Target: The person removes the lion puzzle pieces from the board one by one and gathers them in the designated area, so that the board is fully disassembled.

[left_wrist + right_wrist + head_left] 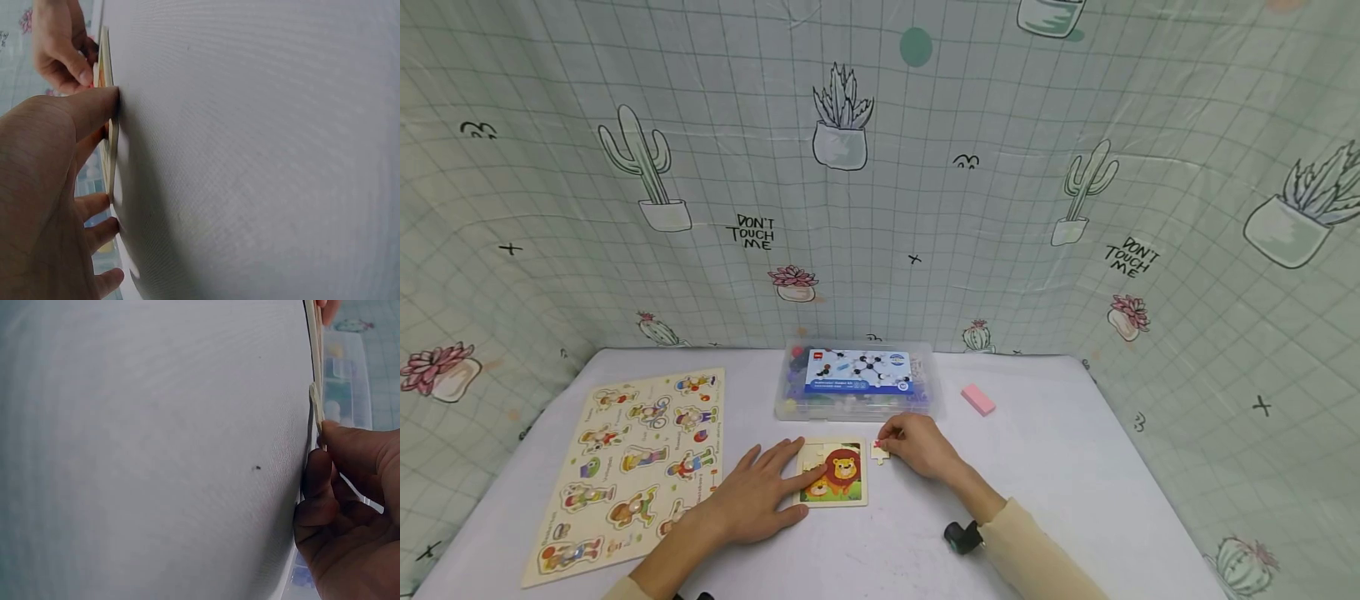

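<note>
A small square lion jigsaw puzzle [864, 477] in a pale wooden frame lies on the white table. My left hand [758, 498] is spread at its left side, the index finger laid across the picture and the thumb at the lower left edge. Bare wood shows in the puzzle's upper left part. Just right of the frame, my right hand [921, 446] pinches a light puzzle piece [880, 457] with a bit of pink on it. In the right wrist view the thin piece [315, 403] stands out from between thumb and fingers, close over the table.
A clear plastic case [857, 408] with a blue label stands behind the puzzle. To the left lies a large wooden puzzle board [647, 433] with several figures. A pink block [978, 399] sits at the back right. A patterned curtain [880, 275] hangs behind the table.
</note>
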